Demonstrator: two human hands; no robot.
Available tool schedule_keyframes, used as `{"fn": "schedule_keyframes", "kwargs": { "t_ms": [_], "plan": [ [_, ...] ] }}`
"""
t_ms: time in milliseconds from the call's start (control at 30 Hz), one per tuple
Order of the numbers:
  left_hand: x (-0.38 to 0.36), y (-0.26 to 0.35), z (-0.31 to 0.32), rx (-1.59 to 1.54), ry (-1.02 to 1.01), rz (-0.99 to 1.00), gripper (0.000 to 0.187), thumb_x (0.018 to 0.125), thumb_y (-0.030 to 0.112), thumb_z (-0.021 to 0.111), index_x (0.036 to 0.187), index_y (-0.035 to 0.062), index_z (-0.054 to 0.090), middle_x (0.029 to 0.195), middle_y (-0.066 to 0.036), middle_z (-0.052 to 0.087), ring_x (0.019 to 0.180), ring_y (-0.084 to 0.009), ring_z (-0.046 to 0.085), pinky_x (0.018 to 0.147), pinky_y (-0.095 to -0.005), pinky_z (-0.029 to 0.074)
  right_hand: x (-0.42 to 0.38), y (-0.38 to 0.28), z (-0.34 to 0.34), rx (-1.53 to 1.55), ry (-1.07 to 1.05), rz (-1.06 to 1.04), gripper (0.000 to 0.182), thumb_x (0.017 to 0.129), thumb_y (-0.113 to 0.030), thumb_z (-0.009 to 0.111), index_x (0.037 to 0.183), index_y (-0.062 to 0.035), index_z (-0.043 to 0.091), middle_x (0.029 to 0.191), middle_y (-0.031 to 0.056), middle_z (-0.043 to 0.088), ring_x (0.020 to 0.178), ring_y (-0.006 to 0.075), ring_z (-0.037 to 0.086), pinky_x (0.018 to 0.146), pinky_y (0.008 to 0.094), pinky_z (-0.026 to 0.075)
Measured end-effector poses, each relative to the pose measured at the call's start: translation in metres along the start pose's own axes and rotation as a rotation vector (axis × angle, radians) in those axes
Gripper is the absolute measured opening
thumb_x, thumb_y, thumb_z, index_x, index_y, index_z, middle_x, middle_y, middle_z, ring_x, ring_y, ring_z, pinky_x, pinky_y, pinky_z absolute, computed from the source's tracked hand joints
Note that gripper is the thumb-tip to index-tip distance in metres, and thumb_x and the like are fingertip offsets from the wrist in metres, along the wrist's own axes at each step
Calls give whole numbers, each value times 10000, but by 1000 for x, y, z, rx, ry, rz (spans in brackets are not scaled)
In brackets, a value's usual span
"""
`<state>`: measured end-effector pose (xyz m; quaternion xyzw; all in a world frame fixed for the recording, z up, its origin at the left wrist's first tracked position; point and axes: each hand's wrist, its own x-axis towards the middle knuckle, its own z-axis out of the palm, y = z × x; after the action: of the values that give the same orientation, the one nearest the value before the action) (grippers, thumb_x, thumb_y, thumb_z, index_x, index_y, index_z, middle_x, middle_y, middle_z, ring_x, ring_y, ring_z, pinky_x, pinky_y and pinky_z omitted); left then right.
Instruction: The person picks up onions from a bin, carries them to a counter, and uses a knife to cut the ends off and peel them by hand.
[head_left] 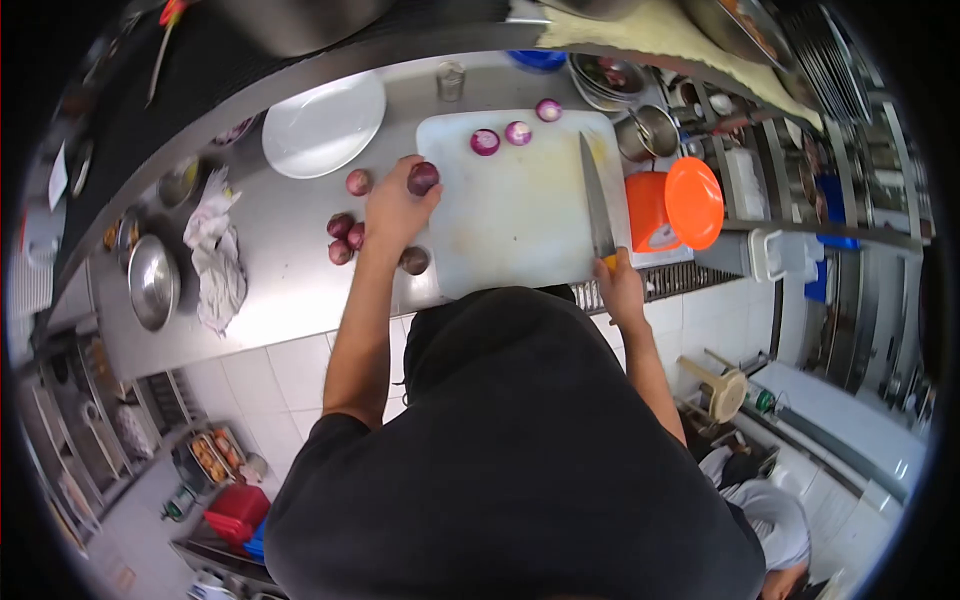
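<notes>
My left hand [393,212] is closed on a whole red onion [423,178] at the left edge of the white cutting board [500,230]. Over at the board's right side, my right hand [622,290] grips the yellow handle of a long knife [597,200], its blade pointing away from me over the board. Three onion pieces with cut faces, one of them a purple-rimmed piece [485,142], lie along the board's far part. Several whole red onions [341,225] sit on the steel counter [280,290] left of my left forearm, and a darker round one [413,261] is beside the board.
White plates [325,125] and a small glass [451,80] stand behind. A crumpled cloth [215,255] and a metal bowl [153,283] are at left. An orange scale [650,212] and a pot [647,132] are right. Another person [770,515] is at lower right.
</notes>
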<state>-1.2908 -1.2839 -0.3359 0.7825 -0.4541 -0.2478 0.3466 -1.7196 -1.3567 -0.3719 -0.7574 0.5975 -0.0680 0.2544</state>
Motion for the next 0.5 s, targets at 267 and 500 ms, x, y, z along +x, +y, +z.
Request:
{"fn": "schedule_keyframes", "kwargs": {
  "t_ms": [267,500],
  "plan": [
    [-23,21,108,-183,33,454,496,867,140,876,1310,75,663,1328,-119,686,1113,-248,716,920,-356,595,-18,-31,-23,-83,-56,-23,286,1013,-251,701,1118,-40,539,873,271,722,847,518,698,729,607,535],
    [-41,15,100,-77,3,321,506,833,171,878,1280,87,656,1255,-134,665,1119,-345,687,941,-438,587,-60,-71,-42,-46,-156,-88,244,1064,-268,664,1068,-35,592,854,228,723,825,454,713,707,562,545]
  ]
}}
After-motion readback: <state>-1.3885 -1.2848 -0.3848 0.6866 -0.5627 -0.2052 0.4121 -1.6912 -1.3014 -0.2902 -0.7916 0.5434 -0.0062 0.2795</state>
